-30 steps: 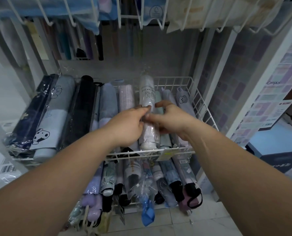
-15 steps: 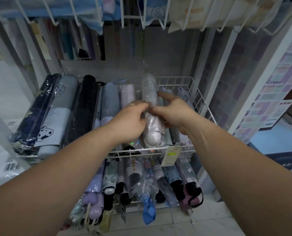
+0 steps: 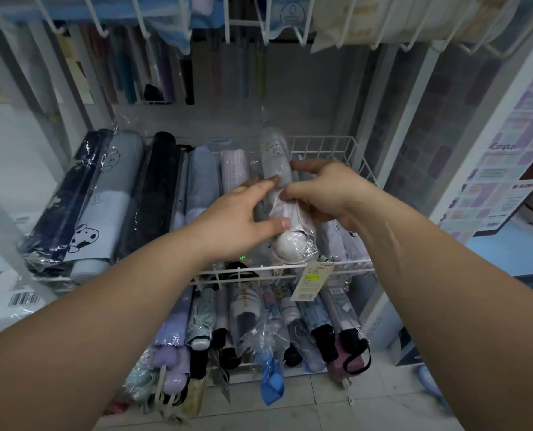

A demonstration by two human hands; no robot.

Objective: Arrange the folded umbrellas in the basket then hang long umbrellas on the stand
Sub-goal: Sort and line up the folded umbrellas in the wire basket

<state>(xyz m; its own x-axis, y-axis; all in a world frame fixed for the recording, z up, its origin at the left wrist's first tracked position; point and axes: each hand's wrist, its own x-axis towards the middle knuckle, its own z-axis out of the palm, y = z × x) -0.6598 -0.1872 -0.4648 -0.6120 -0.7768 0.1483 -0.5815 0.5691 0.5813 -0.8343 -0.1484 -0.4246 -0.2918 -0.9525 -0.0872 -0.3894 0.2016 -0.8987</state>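
Both your hands are closed around one white folded umbrella in a clear wrapper: your left hand grips its lower part with the thumb across it, and your right hand pinches it from the other side. It lies lengthwise above the wire basket, its rounded handle end just below your left thumb. More folded umbrellas lie in rows left of your hands, and a price tag hangs beneath them.

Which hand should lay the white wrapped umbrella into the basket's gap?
Probably right hand: it grips the white umbrella mid-body over the right-side gap; left hand only steadies near the handle.
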